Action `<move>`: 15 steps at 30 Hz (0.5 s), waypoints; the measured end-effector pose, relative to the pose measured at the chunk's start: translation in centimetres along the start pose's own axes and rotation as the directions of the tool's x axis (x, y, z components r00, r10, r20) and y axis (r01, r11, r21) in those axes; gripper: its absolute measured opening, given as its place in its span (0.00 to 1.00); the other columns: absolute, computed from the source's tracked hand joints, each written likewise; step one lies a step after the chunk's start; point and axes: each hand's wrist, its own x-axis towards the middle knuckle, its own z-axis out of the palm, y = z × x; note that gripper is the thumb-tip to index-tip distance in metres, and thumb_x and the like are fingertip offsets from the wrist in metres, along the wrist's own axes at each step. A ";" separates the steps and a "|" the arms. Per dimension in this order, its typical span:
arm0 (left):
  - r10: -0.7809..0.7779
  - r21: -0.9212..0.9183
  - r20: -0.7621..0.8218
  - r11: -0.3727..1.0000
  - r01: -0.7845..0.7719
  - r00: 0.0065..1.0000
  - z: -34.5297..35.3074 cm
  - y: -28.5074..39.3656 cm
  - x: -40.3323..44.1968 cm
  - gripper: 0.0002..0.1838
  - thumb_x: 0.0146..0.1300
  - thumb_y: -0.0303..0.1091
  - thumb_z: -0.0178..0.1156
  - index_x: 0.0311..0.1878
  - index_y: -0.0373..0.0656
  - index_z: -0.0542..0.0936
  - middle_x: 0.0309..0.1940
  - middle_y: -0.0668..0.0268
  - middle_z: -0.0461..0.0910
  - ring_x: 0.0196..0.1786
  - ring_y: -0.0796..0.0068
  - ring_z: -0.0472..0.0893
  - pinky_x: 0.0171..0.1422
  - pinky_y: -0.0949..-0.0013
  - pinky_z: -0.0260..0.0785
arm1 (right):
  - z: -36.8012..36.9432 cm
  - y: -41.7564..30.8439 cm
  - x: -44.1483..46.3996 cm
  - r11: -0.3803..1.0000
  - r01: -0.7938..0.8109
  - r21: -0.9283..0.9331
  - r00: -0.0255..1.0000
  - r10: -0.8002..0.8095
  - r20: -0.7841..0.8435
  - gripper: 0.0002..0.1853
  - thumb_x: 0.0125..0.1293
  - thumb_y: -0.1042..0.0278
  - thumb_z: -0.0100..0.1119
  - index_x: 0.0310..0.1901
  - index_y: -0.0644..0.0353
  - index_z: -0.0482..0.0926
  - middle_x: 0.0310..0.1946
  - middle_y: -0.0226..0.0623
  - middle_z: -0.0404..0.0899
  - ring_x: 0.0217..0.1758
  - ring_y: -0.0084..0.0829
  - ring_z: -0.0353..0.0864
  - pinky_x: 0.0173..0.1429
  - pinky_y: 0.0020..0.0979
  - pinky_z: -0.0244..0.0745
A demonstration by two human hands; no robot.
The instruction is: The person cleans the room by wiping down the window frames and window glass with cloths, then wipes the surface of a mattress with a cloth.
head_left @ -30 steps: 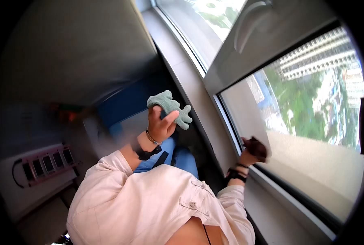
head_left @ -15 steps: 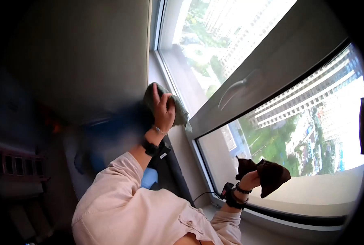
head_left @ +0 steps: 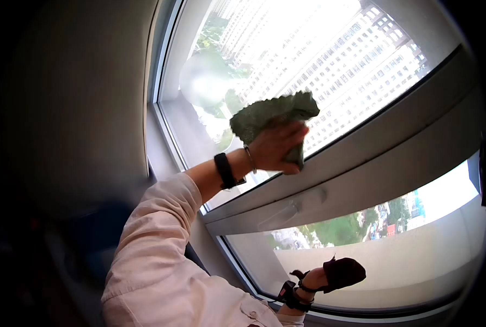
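My left hand [head_left: 278,144] presses a green cloth [head_left: 267,111] with a scalloped edge against the upper window pane [head_left: 199,87]. Its fingers lie over the cloth and the thumb is near the pane's lower frame. A dark brown cloth [head_left: 345,274] covers most of my right hand [head_left: 315,279], which is low in front of the other pane [head_left: 417,267]. The fingers of that hand are hidden under the cloth, so whether they touch the glass I cannot tell. Both wrists wear black straps and a bracelet.
A wide grey frame bar [head_left: 362,169] with a window handle [head_left: 278,215] runs between the two panes. On the left stands a beige wall-like panel [head_left: 90,82]. Tall buildings [head_left: 330,71] and greenery show through the glass. Blurred blue items are low at the left.
My left hand has gone from the sill beside the panel up onto the upper pane with the green cloth. The view has turned, and my right hand with the brown cloth appears lower.
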 end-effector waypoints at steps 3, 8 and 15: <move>-0.181 0.086 -0.260 0.974 0.209 0.949 -3.4 -8.7 4.1 0.29 0.49 0.48 0.58 0.52 0.39 0.67 0.52 0.54 0.67 0.55 0.54 0.67 0.59 0.58 0.58 | -0.3 -0.1 0.2 0.989 -0.036 -0.143 0.993 0.052 0.109 0.19 0.65 0.71 0.43 0.56 0.71 0.63 0.58 0.51 0.63 0.60 0.42 0.63 0.65 0.34 0.53; -0.812 0.118 -0.462 0.341 0.932 0.356 -2.4 -19.6 -6.3 0.14 0.64 0.35 0.40 0.48 0.40 0.68 0.43 0.51 0.74 0.50 0.50 0.70 0.56 0.59 0.62 | -0.6 -1.2 0.9 0.971 0.018 -0.237 0.996 0.004 0.091 0.18 0.64 0.71 0.44 0.54 0.71 0.64 0.55 0.49 0.63 0.56 0.41 0.63 0.61 0.33 0.54; -0.097 0.093 -0.107 0.990 0.107 0.989 -2.4 -5.0 5.0 0.38 0.51 0.64 0.48 0.60 0.48 0.63 0.64 0.53 0.52 0.65 0.53 0.56 0.64 0.45 0.43 | 0.6 -6.8 3.7 0.957 0.124 -0.261 0.992 -0.111 0.064 0.16 0.64 0.71 0.45 0.50 0.70 0.66 0.50 0.47 0.65 0.51 0.39 0.64 0.55 0.32 0.56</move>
